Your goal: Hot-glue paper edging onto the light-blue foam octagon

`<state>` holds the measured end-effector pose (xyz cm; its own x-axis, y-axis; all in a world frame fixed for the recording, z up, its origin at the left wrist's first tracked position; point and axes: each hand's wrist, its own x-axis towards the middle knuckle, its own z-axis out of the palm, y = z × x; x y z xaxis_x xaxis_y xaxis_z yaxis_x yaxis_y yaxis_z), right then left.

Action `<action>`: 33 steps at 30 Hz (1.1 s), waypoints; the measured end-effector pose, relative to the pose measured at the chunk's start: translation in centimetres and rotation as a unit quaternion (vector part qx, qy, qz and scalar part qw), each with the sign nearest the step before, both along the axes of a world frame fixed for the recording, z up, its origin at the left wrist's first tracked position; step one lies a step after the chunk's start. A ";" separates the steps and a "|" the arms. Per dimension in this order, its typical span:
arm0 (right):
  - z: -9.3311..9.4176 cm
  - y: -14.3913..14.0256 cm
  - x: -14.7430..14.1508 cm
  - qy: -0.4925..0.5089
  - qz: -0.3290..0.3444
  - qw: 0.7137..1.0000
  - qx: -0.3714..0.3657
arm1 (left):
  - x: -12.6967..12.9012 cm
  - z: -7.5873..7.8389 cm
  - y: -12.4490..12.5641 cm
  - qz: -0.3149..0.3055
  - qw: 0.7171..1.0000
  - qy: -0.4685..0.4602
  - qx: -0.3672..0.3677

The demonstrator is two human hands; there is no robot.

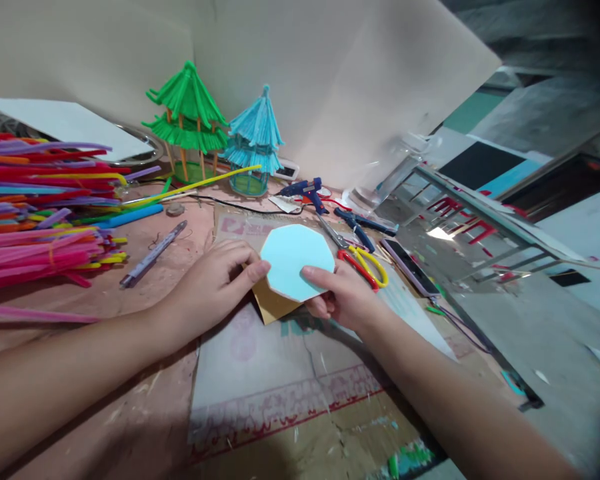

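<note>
- Apparently at a matching or aligning step: holding a pale-blue octagonal card (pixel 297 253) over a tan card piece (pixel 276 305), above a printed sheet (pixel 260 377) towards the worktop's (pixel 150 417) right edge.
- With left hand (pixel 230 267), pinching the octagon's left rim, thumb uppermost; cannot tell whether also gripping the tan piece.
- With right hand (pixel 347 293), clamping the opposite rim, thumb flat on top, fingers curled beneath.
- Next, probably calling for steady pressure and careful edge alignment.
</note>
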<state>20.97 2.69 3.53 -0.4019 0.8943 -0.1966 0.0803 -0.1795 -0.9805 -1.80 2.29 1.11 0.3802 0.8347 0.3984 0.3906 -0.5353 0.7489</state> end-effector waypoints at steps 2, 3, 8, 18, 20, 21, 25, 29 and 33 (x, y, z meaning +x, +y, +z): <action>0.0 0.0 0.1 -0.034 -0.055 0.996 0.067 | 0.1 -0.2 -0.1 0.004 0.998 0.050 0.039; 0.0 0.0 0.2 -0.069 -0.085 0.988 0.110 | 0.1 -0.3 -0.2 0.004 0.995 0.081 0.058; -0.6 0.1 0.1 -0.271 -0.120 0.918 0.265 | 0.3 -1.5 -0.6 -0.021 0.976 0.193 0.097; -1.2 -0.2 -0.6 -0.364 -0.020 0.852 0.375 | 0.5 -1.7 -0.6 -0.032 0.966 0.234 0.104; -0.9 -0.4 -0.4 -0.370 -0.024 0.851 0.372 | 0.5 -1.7 -0.5 -0.033 0.965 0.236 0.107; -0.7 -0.5 -0.3 -0.370 -0.031 0.853 0.367 | 0.5 -1.7 -0.5 -0.034 0.965 0.236 0.108; 0.4 -0.6 0.0 -0.360 -0.077 0.856 0.363 | 0.5 -1.6 -0.5 -0.035 0.966 0.231 0.114; 1.0 -0.5 -0.2 -0.375 -0.075 0.859 0.340 | 0.5 -1.6 -0.5 -0.034 0.964 0.235 0.117; 1.4 -0.7 -0.4 -0.411 -0.014 0.856 0.314 | 0.5 -1.6 -0.6 -0.034 0.963 0.240 0.116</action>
<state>20.57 1.97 4.95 -0.3357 0.9341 0.1215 0.7928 0.3498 -0.4991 -1.30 1.74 -0.50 0.6185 0.7104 0.3358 0.6196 -0.7038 0.3477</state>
